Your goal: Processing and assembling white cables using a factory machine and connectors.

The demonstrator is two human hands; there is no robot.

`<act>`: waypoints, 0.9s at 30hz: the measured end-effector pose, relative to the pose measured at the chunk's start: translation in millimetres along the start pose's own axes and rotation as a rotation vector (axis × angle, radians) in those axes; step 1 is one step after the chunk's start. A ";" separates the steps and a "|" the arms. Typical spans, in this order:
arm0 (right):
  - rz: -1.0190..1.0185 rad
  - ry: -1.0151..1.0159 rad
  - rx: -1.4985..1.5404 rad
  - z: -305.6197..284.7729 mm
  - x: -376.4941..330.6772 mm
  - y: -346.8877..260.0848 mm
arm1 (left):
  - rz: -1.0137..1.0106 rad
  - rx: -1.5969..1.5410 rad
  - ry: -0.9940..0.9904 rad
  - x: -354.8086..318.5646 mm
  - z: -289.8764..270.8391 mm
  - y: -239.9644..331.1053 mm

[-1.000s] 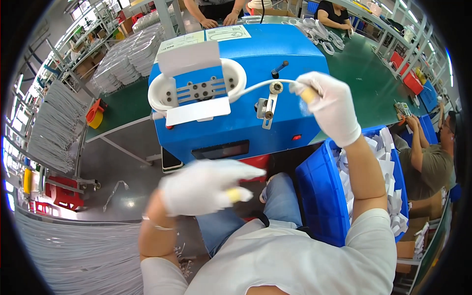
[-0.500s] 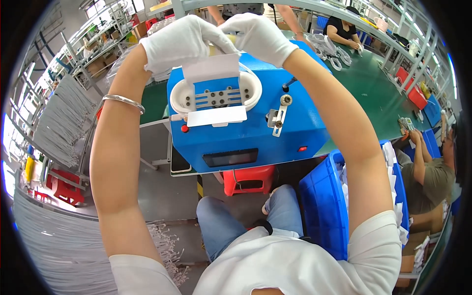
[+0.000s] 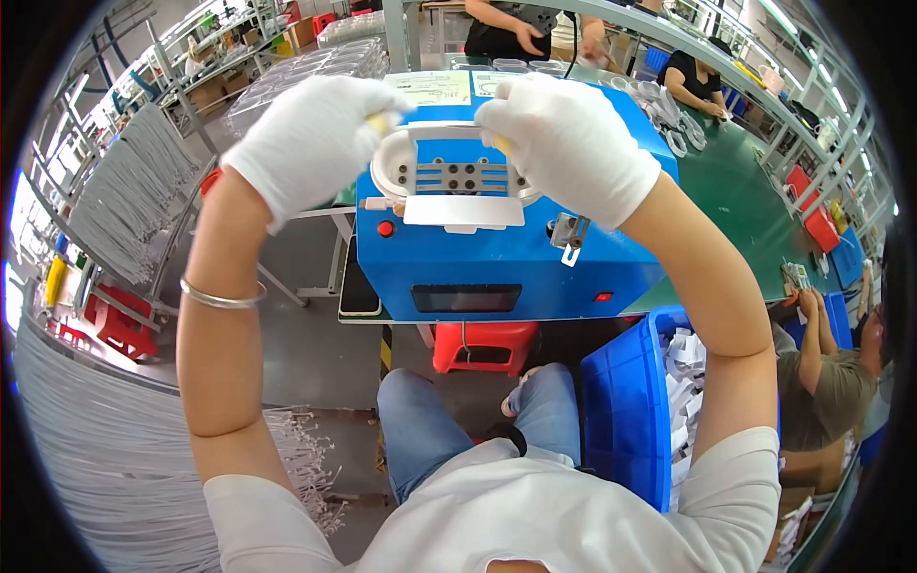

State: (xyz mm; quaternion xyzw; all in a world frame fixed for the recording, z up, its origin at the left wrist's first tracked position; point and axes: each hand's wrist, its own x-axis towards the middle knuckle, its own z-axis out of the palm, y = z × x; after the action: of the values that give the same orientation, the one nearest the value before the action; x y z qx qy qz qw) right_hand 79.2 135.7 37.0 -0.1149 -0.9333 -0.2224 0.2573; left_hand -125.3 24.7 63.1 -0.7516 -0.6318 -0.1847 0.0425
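Grip of L hand (image 3: pixel 310 134) & R hand (image 3: pixel 570 141), fingers curled, contents unclear, came lower vs. just before, now by opp. sides of white oval form (image 3: pixel 384 172) atop blue machine (image 3: pixel 458 258), so its rim seems within reach.

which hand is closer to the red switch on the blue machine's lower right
Right. The right hand is above the red switch in the picture, slightly to its left; the left hand is farther off, to the upper left.

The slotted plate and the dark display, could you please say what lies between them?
A white flap, then blue machine housing, in the head view.
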 end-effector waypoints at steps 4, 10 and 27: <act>0.111 -0.131 0.118 -2.2 9.1 8.0 | 0.104 -0.055 0.307 1.8 37.3 2.5; 0.443 -0.354 0.569 24.2 9.4 31.9 | 0.231 -0.040 0.506 6.2 51.5 -2.2; 0.110 0.167 0.683 7.7 7.5 -0.1 | 0.081 -0.187 0.280 11.7 52.0 -7.4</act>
State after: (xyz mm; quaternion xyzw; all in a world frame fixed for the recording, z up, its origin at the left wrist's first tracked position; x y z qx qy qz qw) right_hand 69.6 140.1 35.0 -0.0538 -0.9220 0.1081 0.3679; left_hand -119.2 52.5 17.4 -0.7440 -0.5689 -0.3439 0.0673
